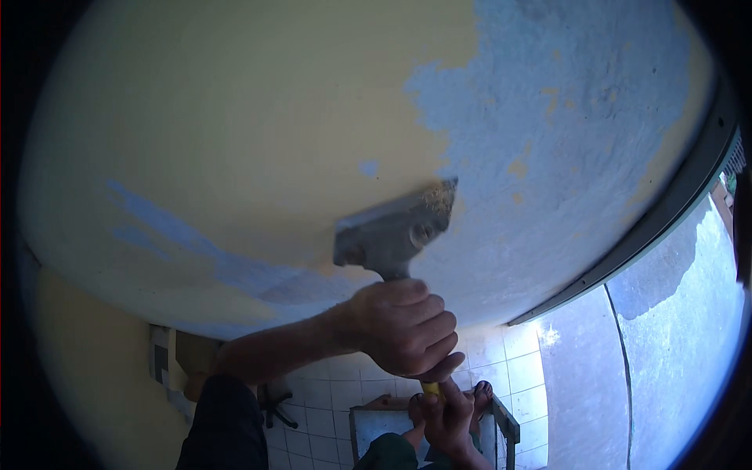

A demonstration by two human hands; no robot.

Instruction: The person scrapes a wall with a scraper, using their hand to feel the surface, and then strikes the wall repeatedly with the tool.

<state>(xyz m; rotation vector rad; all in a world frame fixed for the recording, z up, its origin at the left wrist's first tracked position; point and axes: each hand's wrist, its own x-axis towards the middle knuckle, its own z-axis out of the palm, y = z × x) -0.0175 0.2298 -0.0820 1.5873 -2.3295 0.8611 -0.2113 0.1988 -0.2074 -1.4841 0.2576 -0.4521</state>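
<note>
A metal scraper (395, 231) with a wide grey blade is pressed flat against a wall (235, 117). The wall's yellow paint is partly stripped to a blue layer (564, 117). My left hand (403, 325) is closed around the scraper's handle just below the blade. My right hand (445, 413) grips the yellow lower end of the handle (430, 388). The blade's upper right corner carries yellow paint dust and sits at the border between yellow and blue.
Below me lies a white tiled floor (509, 352). A grey metal stand (501, 423) is under me, with a foot (481, 392) showing on it. A dark door frame (666, 211) runs down the right, with grey pavement (681, 313) beyond.
</note>
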